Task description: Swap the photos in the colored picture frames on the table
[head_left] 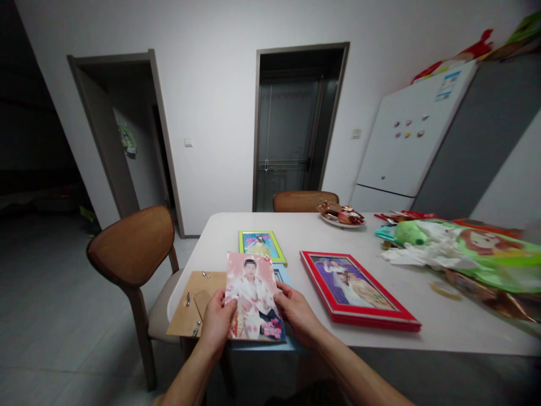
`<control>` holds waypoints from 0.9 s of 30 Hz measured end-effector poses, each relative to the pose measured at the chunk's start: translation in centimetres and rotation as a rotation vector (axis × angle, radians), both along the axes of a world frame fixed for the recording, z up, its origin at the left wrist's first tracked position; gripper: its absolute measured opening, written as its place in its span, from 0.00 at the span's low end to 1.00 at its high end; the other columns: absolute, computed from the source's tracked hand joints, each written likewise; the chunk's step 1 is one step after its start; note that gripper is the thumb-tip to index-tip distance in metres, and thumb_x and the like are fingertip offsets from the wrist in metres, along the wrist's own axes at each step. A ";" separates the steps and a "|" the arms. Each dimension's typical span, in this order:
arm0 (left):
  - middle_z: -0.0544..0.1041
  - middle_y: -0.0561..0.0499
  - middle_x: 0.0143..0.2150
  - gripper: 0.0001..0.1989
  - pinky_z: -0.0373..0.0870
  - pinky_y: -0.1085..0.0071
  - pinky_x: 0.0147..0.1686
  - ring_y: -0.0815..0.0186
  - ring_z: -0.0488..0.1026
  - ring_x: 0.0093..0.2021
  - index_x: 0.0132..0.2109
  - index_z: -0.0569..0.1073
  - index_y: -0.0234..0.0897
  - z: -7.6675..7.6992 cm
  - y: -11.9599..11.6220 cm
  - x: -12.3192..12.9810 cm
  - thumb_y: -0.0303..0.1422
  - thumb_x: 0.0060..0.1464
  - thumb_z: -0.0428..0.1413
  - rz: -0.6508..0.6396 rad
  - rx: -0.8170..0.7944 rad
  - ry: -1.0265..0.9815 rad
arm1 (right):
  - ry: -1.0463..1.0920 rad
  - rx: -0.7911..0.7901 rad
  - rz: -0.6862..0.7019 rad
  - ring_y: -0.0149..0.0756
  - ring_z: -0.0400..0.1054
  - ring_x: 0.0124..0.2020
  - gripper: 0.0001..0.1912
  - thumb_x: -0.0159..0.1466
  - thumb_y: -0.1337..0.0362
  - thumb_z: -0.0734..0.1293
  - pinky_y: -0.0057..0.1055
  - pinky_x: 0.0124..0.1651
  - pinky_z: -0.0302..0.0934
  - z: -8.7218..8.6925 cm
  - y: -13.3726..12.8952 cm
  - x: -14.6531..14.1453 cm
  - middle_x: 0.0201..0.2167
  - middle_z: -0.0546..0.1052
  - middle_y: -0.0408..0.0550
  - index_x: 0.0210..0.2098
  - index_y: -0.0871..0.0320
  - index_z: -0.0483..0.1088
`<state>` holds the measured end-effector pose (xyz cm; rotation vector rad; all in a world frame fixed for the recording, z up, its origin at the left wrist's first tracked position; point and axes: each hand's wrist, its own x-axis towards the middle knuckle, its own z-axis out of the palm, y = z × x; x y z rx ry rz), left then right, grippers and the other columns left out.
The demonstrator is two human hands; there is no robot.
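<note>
- Pink, rectangular, glossy-looking photo print [256, 296]: up in your two hands at the near edge of the white, smooth-topped table [296, 231], towards its near-left corner.
- Left hand [216, 321]: pinching the print's left side, thumb on the face. Right hand [299, 313]: pinching the right side, thumb on the face too.
- Smudges: both thumbs sit on the picture side, so damp or greasy skin could mark it.
- Bending: squeeze your hands towards each other and the sheet could buckle; an uneven pull could crease a corner.
- Light-blue, rectangular picture frame [285, 274]: under the print, mostly hidden, at the near edge. Can't tell if they touch. Print's lower edge could snag on it.
- Brown, flat backing board [198, 285] with small silver metal clips [188, 299]: pokes over the near-left corner, just beside your left hand. A wrist knock could tip it off; clips could scratch the print.
- Red, thick-bordered, rectangular frame stack [372, 316]: right of your right hand, near the near edge. A wide elbow swing could shove it.
- Yellow-green, rectangular picture frame [278, 247]: just beyond the print, towards the left edge. Reaching forward could bump it.
</note>
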<state>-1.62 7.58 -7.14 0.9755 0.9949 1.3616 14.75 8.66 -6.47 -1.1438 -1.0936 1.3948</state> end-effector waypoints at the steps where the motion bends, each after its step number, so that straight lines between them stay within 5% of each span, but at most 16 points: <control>1: 0.75 0.51 0.27 0.09 0.67 0.72 0.30 0.65 0.73 0.29 0.34 0.66 0.34 -0.1 0.0 0.0 0.29 0.41 0.55 0.008 0.003 -0.006 | -0.020 0.003 0.000 0.24 0.60 0.14 0.20 0.48 0.66 0.60 0.19 0.16 0.50 -0.1 0.1 0.1 0.16 0.69 0.38 0.42 0.62 0.64; 4: 0.75 0.52 0.24 0.11 0.68 0.71 0.27 0.65 0.73 0.25 0.34 0.65 0.34 0.0 -0.1 0.0 0.32 0.40 0.56 0.028 0.013 -0.028 | -0.034 0.015 -0.027 0.23 0.59 0.15 0.20 0.48 0.66 0.61 0.18 0.16 0.48 -0.6 0.5 0.5 0.17 0.69 0.38 0.42 0.63 0.64; 8: 0.74 0.53 0.25 0.16 0.68 0.71 0.27 0.65 0.73 0.24 0.36 0.64 0.35 0.7 -0.1 0.0 0.35 0.39 0.58 0.059 0.044 -0.073 | 0.075 -0.057 -0.124 0.27 0.66 0.24 0.25 0.50 0.62 0.63 0.21 0.24 0.58 -0.2 0.3 0.6 0.24 0.72 0.43 0.47 0.62 0.58; 11: 0.75 0.53 0.26 0.18 0.68 0.71 0.28 0.65 0.73 0.26 0.38 0.63 0.35 1.5 -0.3 0.1 0.35 0.39 0.59 0.098 0.087 -0.156 | 0.205 -0.143 0.041 0.30 0.68 0.23 0.23 0.53 0.55 0.61 0.25 0.25 0.60 1.2 -0.4 0.1 0.24 0.74 0.46 0.45 0.60 0.61; 14: 0.75 0.53 0.28 0.19 0.68 0.70 0.31 0.65 0.73 0.28 0.39 0.63 0.36 1.9 -0.5 0.3 0.34 0.39 0.59 0.079 0.101 -0.207 | 0.306 -0.031 0.142 0.33 0.69 0.25 0.19 0.51 0.58 0.63 0.27 0.28 0.62 2.6 -0.9 -0.4 0.26 0.75 0.46 0.41 0.59 0.64; 17: 0.76 0.52 0.30 0.18 0.68 0.69 0.33 0.63 0.74 0.31 0.39 0.64 0.35 1.7 -0.7 0.5 0.33 0.38 0.59 -0.029 0.060 -0.194 | 0.316 0.114 0.067 0.34 0.70 0.27 0.18 0.48 0.63 0.65 0.28 0.32 0.63 3.2 -1.0 -0.7 0.28 0.75 0.45 0.39 0.60 0.65; 27: 0.76 0.52 0.27 0.14 0.69 0.68 0.30 0.63 0.74 0.28 0.34 0.67 0.34 1.4 -0.6 0.9 0.36 0.38 0.59 -0.028 0.024 -0.218 | 0.195 0.107 0.099 0.33 0.69 0.28 0.18 0.50 0.60 0.64 0.29 0.34 0.63 1.8 -1.0 -0.3 0.28 0.75 0.47 0.39 0.61 0.65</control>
